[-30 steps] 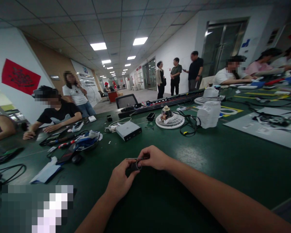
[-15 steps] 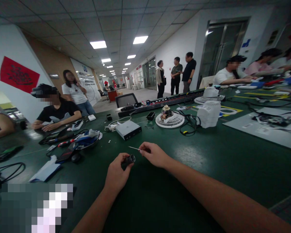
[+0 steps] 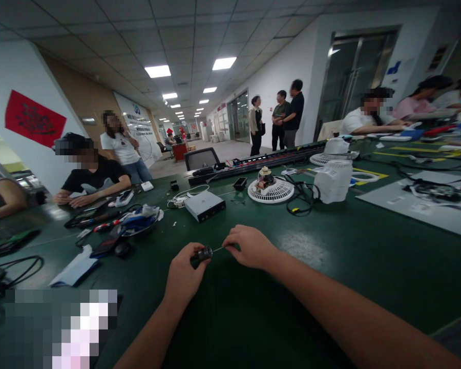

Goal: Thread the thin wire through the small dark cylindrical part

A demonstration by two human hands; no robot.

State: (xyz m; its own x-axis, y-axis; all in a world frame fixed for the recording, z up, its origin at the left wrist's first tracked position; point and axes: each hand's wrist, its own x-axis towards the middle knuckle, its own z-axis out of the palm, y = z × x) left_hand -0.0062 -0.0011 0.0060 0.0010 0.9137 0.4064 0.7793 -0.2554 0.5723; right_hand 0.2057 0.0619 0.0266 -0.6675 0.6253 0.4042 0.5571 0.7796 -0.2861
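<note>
My left hand (image 3: 183, 272) is closed around a short dark cylinder (image 3: 205, 253) with a round, metallic-looking end that faces right. Between the thumb and fingers of my right hand (image 3: 250, 248) is a thin metal rod (image 3: 217, 249). The rod's tip points left and down at the cylinder's round end; whether it touches or enters it I cannot tell. Both hands are above the green tabletop (image 3: 230, 307), near the middle. Beyond them lies a grey box-shaped disc drive (image 3: 204, 204).
Behind the drive stand a small black tray (image 3: 239, 183) and a white fan grille with a motor (image 3: 269, 189). A white housing (image 3: 333, 182) with black cables is to the right. Tools and cloth (image 3: 142, 220) clutter the left, where a person in black (image 3: 94, 182) sits.
My right hand has turned slightly, and the rod has swung down from above the cylinder to line up with its round end. The left hand keeps its hold, nearly still.
</note>
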